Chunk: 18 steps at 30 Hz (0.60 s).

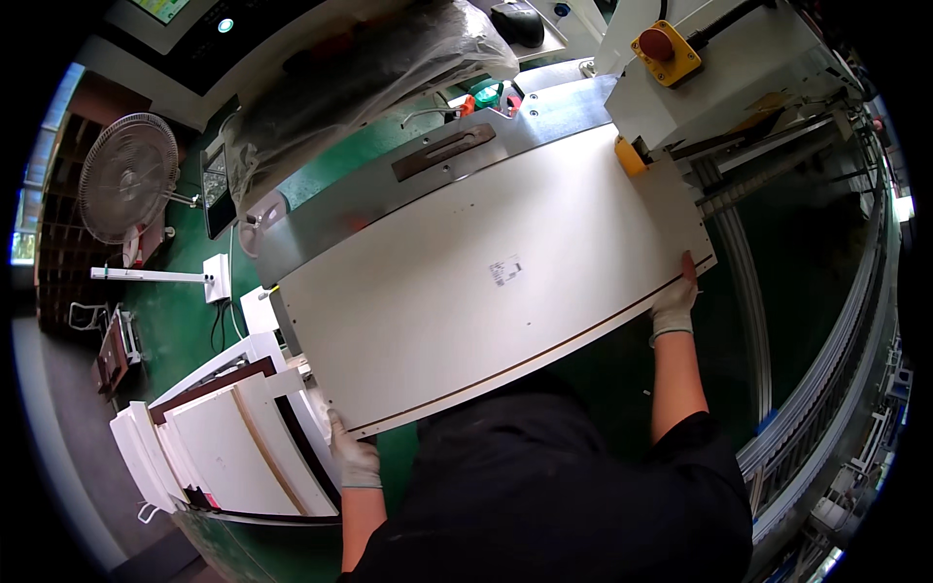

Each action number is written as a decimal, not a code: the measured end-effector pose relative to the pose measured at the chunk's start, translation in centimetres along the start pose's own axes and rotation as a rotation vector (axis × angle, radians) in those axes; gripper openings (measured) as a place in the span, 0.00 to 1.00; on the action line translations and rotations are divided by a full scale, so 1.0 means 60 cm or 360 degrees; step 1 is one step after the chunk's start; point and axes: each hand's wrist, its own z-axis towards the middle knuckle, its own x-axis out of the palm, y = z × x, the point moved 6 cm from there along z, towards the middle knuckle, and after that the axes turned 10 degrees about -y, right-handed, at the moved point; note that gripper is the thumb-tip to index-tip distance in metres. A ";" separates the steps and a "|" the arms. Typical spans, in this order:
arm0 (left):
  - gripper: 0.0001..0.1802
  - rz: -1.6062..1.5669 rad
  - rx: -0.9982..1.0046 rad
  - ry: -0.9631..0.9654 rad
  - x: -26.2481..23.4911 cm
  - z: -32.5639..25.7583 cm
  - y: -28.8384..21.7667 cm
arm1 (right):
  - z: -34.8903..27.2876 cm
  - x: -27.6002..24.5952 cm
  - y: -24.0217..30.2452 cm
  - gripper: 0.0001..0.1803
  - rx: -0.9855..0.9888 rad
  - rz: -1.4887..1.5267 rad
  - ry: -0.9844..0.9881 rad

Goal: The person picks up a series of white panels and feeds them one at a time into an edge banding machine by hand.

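Note:
A large white panel (pixel 437 291) lies across the middle, its far long edge against a grey metal machine edge (pixel 369 204). It carries a small paper label (pixel 505 271) near its centre, a groove along the near edge and small holes at the corners. My left hand (pixel 352 455), in a pale glove, grips the near left corner, with the thumb on top. My right hand (pixel 673 303), also gloved with bare fingertips, grips the near right corner. The fingers under the panel are hidden on both sides.
On the left stand a fan (pixel 128 180) and a stack of white and brown panels (pixel 233 447). A red emergency button (pixel 656 45) sits on the machine housing at the upper right. Metal rails (pixel 816 389) run down the right. Plastic-covered material (pixel 360 87) lies beyond the machine edge.

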 end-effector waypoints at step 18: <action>0.36 0.2296 0.2999 0.1368 0.535 -0.176 -0.058 | -0.250 0.042 -0.168 0.25 0.0474 0.0030 0.0022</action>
